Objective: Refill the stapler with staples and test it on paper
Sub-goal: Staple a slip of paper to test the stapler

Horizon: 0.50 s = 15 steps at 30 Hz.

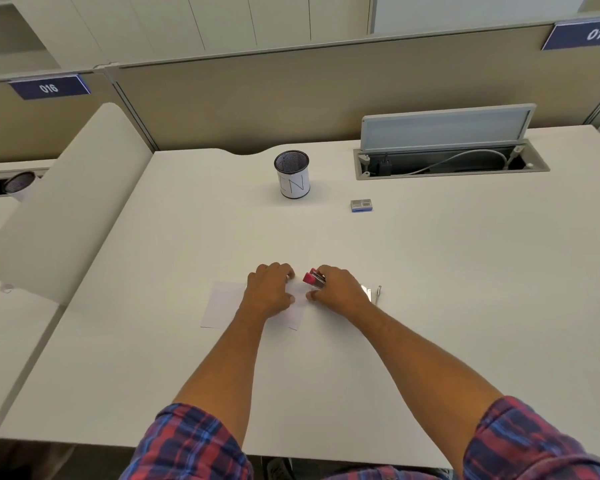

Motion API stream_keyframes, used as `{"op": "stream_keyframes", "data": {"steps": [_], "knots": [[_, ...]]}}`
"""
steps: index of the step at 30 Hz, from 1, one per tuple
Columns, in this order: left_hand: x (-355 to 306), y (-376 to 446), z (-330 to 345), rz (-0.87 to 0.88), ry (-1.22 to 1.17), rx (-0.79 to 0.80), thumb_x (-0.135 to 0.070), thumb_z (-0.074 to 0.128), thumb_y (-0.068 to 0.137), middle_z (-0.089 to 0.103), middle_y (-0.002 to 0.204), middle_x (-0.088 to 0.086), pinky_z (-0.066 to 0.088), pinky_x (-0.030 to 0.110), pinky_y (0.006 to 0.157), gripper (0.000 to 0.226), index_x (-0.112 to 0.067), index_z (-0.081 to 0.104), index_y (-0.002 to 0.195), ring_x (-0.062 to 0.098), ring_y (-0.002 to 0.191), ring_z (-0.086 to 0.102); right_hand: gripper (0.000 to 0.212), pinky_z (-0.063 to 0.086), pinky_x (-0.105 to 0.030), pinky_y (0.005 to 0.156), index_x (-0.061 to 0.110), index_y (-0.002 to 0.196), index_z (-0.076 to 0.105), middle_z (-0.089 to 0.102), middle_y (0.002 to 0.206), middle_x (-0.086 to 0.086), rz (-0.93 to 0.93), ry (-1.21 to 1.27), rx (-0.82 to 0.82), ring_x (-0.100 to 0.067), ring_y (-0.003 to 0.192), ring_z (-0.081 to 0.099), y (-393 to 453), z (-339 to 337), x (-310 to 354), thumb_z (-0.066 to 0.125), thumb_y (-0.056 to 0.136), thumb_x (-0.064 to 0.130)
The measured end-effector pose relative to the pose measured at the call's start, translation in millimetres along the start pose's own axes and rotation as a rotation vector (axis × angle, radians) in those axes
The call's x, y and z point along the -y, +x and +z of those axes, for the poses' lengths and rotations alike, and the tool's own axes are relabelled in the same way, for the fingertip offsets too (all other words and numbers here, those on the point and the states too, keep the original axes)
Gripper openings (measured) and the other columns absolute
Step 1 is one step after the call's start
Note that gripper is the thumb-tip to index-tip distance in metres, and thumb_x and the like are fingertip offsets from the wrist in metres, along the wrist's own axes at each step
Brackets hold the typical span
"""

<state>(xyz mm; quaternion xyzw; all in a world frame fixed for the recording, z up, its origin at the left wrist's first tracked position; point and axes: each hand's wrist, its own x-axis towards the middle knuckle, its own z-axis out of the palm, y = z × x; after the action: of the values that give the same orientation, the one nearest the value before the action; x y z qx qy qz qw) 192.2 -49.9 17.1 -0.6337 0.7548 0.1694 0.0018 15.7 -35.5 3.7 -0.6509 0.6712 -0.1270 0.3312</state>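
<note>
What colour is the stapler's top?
Red or pinkish-red, over a silver metal body; the stapler is gripped by the right hand, seen in the head view.

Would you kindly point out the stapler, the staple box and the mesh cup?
stapler (pixel 313 278), head view, its red top.
staple box (pixel 361 205), head view, its lid.
mesh cup (pixel 293 183), head view, its white label.

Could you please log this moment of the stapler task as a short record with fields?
stapler: red stapler gripped in the right hand, at the paper's right edge
paper: white sheet flat on the desk, held down by the left hand
staple box: small blue box farther back on the right, apart from both hands
pen holder: mesh cup upright near the back of the desk
stage: testing on paper seems under way
</note>
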Motion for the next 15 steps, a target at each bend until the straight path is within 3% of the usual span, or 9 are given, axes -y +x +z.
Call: {"op": "stream_keyframes", "data": {"steps": [6, 10, 13, 15], "knots": [[-0.4, 4.3, 4.5, 0.006, -0.073, 0.052, -0.034, 0.071, 0.086, 0.063, 0.118, 0.003, 0.043, 0.037, 0.092, 0.041, -0.018, 0.059, 0.122, 0.028, 0.116, 0.051, 0.043, 0.055, -0.036, 0.082, 0.019, 0.114, 0.061, 0.068, 0.104, 0.001, 0.007, 0.032, -0.006, -0.022, 0.095, 0.064, 5.1, 7.3, 2.3, 0.078, 0.080, 0.039], [1.1, 0.4, 7.9, -0.034, -0.495, -0.042, -0.014, 0.071, 0.083, 0.065, 0.093, 0.002, 0.044, 0.027, 0.065, 0.021, -0.019, 0.061, 0.101, 0.022, 0.085, 0.060, 0.022, 0.044, -0.029, 0.063, 0.020, 0.090, 0.057, 0.059, 0.081, 0.004, -0.006, 0.122, -0.038, -0.018, 0.078, 0.058, 8.7, 3.2, 1.0, 0.074, 0.085, 0.034], [-0.5, -5.0, 7.3, -0.084, -0.800, -0.111, -0.017, 0.078, 0.079, 0.066, 0.096, 0.004, 0.049, 0.026, 0.065, 0.037, -0.026, 0.061, 0.110, 0.017, 0.079, 0.060, 0.016, 0.041, -0.029, 0.064, 0.017, 0.093, 0.061, 0.062, 0.084, 0.001, -0.025, 0.171, -0.074, -0.019, 0.078, 0.057, 10.2, -3.7, -2.0, 0.070, 0.088, 0.030], [-2.5, -7.6, 6.3, -0.121, -0.999, -0.129, -0.022, 0.082, 0.075, 0.069, 0.102, 0.006, 0.057, 0.034, 0.069, 0.047, -0.027, 0.059, 0.115, 0.021, 0.087, 0.067, 0.015, 0.043, -0.030, 0.067, 0.015, 0.095, 0.063, 0.064, 0.086, -0.001, -0.056, 0.180, -0.098, -0.020, 0.080, 0.058, 10.4, -9.8, -3.5, 0.069, 0.090, 0.027]]}}
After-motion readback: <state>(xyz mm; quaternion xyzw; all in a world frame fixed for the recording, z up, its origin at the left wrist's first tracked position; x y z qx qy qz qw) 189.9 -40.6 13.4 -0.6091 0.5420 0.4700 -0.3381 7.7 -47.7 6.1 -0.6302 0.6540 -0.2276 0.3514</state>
